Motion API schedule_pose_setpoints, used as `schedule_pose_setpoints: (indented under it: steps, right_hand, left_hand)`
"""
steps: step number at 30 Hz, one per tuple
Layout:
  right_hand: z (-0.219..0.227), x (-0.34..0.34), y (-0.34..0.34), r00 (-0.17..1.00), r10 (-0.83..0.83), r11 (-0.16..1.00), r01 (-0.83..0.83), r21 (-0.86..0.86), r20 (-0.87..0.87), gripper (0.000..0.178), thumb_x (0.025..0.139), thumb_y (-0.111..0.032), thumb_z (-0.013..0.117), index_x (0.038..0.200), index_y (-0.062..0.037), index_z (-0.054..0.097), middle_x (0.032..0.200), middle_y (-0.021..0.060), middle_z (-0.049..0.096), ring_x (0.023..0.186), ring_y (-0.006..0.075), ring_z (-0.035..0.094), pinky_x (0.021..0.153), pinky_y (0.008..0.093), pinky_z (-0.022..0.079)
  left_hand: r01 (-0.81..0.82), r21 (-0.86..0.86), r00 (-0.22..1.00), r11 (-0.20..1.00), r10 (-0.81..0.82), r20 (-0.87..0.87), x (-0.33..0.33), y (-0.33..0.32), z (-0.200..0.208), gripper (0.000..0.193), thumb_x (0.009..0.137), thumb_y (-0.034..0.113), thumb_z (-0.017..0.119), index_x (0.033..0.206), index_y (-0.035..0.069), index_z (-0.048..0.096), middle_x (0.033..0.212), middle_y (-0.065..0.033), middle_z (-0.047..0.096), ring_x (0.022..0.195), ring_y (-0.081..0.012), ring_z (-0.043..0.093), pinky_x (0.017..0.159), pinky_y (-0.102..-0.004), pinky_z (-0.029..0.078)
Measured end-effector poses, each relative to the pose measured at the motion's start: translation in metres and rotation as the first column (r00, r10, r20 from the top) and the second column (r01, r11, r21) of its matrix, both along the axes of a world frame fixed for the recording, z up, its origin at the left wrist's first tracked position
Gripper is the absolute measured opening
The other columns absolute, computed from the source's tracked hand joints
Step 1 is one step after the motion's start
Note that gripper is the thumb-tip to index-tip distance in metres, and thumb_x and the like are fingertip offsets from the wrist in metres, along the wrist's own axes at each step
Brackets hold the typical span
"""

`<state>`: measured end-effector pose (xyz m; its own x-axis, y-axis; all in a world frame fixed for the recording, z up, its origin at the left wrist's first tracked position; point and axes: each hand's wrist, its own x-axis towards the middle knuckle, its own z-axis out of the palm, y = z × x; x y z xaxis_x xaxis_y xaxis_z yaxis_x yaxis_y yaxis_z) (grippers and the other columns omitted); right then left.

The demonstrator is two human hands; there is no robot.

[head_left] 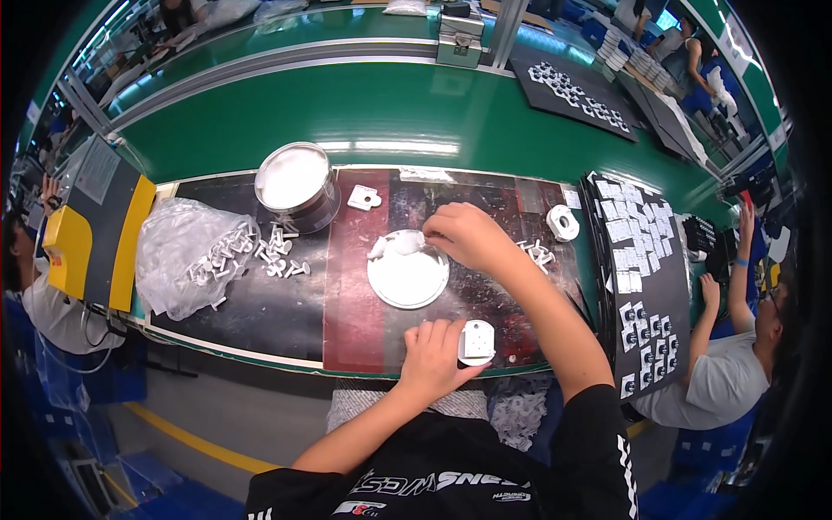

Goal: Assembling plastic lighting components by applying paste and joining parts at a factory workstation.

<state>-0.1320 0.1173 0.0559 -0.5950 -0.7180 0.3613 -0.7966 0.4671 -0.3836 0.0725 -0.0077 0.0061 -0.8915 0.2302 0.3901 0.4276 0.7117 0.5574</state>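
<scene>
My left hand [432, 354] is closed on a white plastic housing [477, 343], which has rounded corners and small holes in its face. It is held close to the bench's front edge. Further up, my right hand [468, 236] reaches over the far right rim of a round white lid [407, 290]. Its fingers are pinched together, and what they hold, if anything, is hidden. A lump of white paste [400, 243] lies on the lid's far side, touching or nearly touching those fingertips.
An open tub [334, 192] of white paste stands behind the lid. Left of it are loose white plastic pins [279, 251] and a clear bag [165, 251] of more. White parts [364, 198] [562, 224] lie farther back. Black boards [620, 329] with parts stand right, near a co-worker [732, 373].
</scene>
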Motion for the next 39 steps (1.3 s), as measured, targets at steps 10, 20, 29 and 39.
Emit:
schedule_pose_setpoints:
  steps: [10,20,29,39]
  right_hand:
    - [-0.006,-0.006,-0.019,0.984,-0.008,0.989,0.034,0.142,-0.177,0.008,0.083,-0.017,0.075,0.084,-0.0099,0.073,0.092,0.0054,0.066,0.093,0.0273,0.064,0.082,0.0414,0.049]
    - [-0.009,-0.006,-0.024,0.98,-0.006,0.991,0.033,0.131,-0.2,0.008,0.077,-0.013,0.08,0.081,-0.0101,0.073,0.089,0.0029,0.062,0.091,0.0255,0.06,0.079,0.0394,0.047]
    - [0.02,0.057,0.025,0.728,0.003,0.849,0.36,-0.387,0.685,0.014,0.091,-0.006,0.078,0.104,-0.0025,0.075,0.102,0.0034,0.07,0.09,0.0124,0.066,0.079,0.0269,0.052]
    - [0.004,0.132,0.065,0.33,0.491,0.432,0.711,-0.555,0.806,0.036,0.095,-0.003,0.074,0.129,0.0005,0.063,0.103,0.0062,0.071,0.095,0.0131,0.069,0.084,0.0273,0.057]
  left_hand:
    - [0.0,0.002,1.0,1.0,0.0,-0.004,0.0,0.0,-0.002,0.076,0.069,0.048,0.09,0.126,0.005,0.064,0.104,-0.0058,0.057,0.097,-0.0254,0.053,0.087,-0.0404,0.034]
    - [0.001,-0.006,1.0,1.0,-0.001,-0.001,0.0,-0.001,0.001,0.077,0.069,0.048,0.09,0.127,0.005,0.063,0.103,-0.0058,0.057,0.097,-0.0251,0.053,0.086,-0.0402,0.034]
    - [0.001,0.017,1.0,1.0,-0.002,0.017,0.001,0.0,0.0,0.076,0.069,0.048,0.089,0.128,0.007,0.064,0.106,-0.0059,0.058,0.1,-0.0258,0.054,0.088,-0.0411,0.035]
    - [0.008,-0.004,1.0,1.0,-0.008,0.007,-0.001,-0.001,0.001,0.079,0.069,0.049,0.089,0.129,0.006,0.062,0.11,-0.0064,0.058,0.103,-0.0262,0.054,0.088,-0.0422,0.035]
